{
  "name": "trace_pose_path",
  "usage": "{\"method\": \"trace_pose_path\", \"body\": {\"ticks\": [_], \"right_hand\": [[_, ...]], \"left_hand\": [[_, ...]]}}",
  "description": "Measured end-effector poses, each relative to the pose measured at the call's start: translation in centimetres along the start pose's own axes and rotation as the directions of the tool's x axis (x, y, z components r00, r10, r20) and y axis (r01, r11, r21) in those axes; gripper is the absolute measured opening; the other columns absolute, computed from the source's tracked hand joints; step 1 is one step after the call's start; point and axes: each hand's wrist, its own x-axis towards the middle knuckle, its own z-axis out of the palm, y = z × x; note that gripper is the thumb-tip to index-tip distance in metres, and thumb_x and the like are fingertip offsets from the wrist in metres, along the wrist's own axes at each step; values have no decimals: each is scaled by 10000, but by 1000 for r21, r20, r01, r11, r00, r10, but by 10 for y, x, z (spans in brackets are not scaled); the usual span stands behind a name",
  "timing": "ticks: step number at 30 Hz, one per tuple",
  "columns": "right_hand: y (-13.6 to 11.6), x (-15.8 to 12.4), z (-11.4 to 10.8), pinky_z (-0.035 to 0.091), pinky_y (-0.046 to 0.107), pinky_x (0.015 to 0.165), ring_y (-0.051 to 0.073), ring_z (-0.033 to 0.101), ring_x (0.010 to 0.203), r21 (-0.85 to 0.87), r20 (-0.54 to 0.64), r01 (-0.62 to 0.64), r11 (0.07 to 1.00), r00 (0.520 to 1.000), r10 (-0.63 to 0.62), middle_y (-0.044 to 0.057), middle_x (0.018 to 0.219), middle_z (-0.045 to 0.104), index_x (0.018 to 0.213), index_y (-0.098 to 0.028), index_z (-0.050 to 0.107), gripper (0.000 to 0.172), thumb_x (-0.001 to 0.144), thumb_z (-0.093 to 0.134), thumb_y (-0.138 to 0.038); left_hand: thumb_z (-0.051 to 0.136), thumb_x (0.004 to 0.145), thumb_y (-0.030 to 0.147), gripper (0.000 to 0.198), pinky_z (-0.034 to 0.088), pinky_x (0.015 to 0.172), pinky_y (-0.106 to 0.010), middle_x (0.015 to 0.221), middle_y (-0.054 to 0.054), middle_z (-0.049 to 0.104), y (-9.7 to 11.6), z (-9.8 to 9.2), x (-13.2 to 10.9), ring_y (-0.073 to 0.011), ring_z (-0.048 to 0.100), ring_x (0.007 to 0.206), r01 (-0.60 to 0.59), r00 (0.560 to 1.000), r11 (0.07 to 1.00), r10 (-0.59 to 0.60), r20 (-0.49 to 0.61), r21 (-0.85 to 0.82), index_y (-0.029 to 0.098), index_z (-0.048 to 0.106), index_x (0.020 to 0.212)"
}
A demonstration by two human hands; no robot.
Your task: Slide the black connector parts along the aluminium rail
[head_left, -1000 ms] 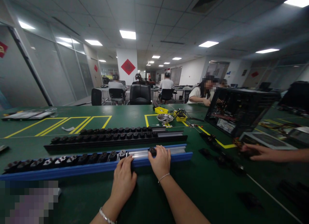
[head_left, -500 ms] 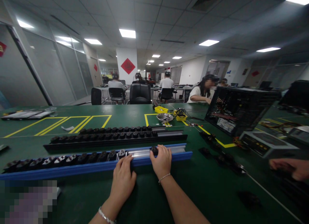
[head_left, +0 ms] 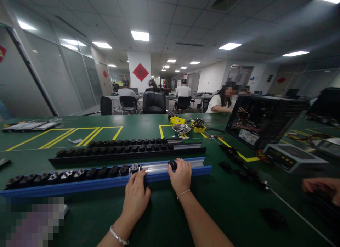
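Observation:
A long blue rail (head_left: 95,187) with a silvery channel lies across the green table in front of me. Black socket modules (head_left: 103,173) sit in a row along its left part, and one at the row's right end has a grey face (head_left: 135,167). My left hand (head_left: 137,192) lies with its fingers stretched over the rail's front edge, by that grey-faced module. Further right, my right hand (head_left: 181,174) grips a small round black socket module (head_left: 173,164) between thumb and fingers at the channel; its underside is hidden.
Behind the blue rail lie black rails (head_left: 127,155) with more modules. A metal bowl (head_left: 181,129), yellow bins (head_left: 177,121), an open computer case (head_left: 265,116) and a power supply (head_left: 292,157) stand beyond. Loose black parts (head_left: 249,176) and another person's hand (head_left: 322,186) are at right.
My right hand has shifted slightly to the right along the channel with the round module. My left hand stays at the rail's front edge.

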Motion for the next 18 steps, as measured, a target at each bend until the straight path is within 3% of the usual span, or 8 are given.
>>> {"method": "trace_pose_path", "body": {"ticks": [18], "right_hand": [[5,3,-4,196,422,1000,227,512,1006,-10,-6,-37,999,999,37,104,986,626,851,-153,589,215,728,508,-311]], "left_hand": [[429,701,104,467,338,980,-440,1215,-53,521,-2,3,0,-226,394,1153,-1,1000,1000,1,-3,-11,197,451,1159]]}}
